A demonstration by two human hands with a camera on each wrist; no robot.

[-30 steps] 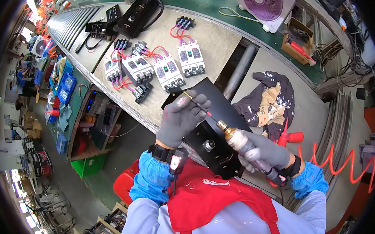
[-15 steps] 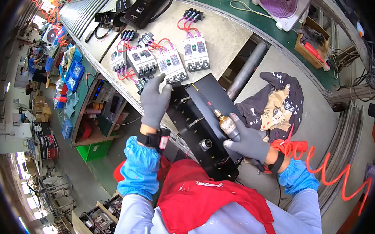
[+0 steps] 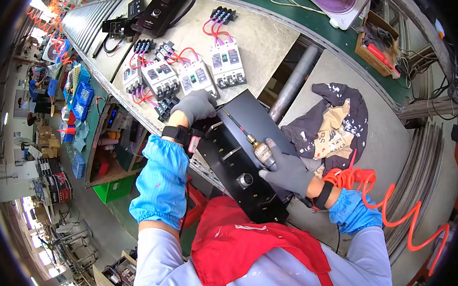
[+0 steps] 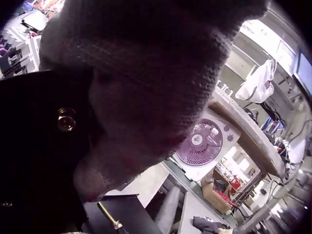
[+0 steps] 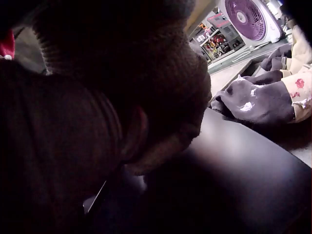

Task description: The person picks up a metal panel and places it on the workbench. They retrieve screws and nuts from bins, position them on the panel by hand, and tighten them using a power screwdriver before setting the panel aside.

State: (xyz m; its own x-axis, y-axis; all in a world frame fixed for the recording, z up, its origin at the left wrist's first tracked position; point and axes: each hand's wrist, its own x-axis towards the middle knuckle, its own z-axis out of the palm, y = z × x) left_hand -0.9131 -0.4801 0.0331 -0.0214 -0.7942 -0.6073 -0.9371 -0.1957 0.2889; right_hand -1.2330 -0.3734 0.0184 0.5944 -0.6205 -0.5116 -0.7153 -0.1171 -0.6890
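Clock directions run from the middle of the black box in the head view. Nearest, at 6 o'clock, the red apron hangs close to the box. At 4 o'clock the right hand, in a grey glove, has its fingers wrapped round a power screwdriver; the bit points toward 11 o'clock across the black panel, and whether it touches cannot be told. The black box lies between the hands, a round metal connector on its near side.

At 10 o'clock the left hand is at the box's far end, fingers bent downward; whether they clamp on anything cannot be told, as the glove hides them. Just beyond it, at 11 o'clock, wired circuit breakers stand close, leaving little room on that side.

The tabletop's metal edge passes the box at 9 o'clock, with a shelf unit and floor beyond. More room shows at 12 o'clock, where the tabletop stretches up to a gap holding a metal roller. A dark jacket lies at 2 o'clock, a coiled red hose runs off at 4, and farthest, at 1, stands a purple-and-white fan.
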